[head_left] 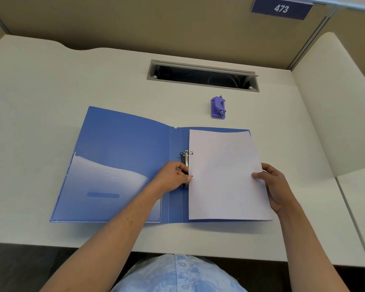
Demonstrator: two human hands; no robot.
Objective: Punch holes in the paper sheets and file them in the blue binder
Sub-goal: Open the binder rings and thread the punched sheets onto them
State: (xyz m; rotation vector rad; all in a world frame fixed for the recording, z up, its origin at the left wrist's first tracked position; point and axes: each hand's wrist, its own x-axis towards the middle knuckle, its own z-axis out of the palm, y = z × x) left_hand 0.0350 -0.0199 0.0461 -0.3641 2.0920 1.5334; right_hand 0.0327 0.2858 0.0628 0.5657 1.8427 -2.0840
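The blue binder [122, 157] lies open flat on the desk. White paper sheets [223, 175] rest on its right half, their left edge at the metal ring mechanism [185, 158]. My left hand [172, 178] pinches the sheets' left edge at the lower ring. On the opposite side, my right hand [272, 186] grips the right edge of the sheets, thumb on top. The upper ring shows through a punched hole. A small purple hole punch [218, 107] stands on the desk beyond the binder.
A grey cable slot [202, 75] is cut into the white desk [40, 85] behind the punch. Beige partition walls enclose the desk, with a sign reading 473 at top right. A second desk surface [341, 123] adjoins on the right.
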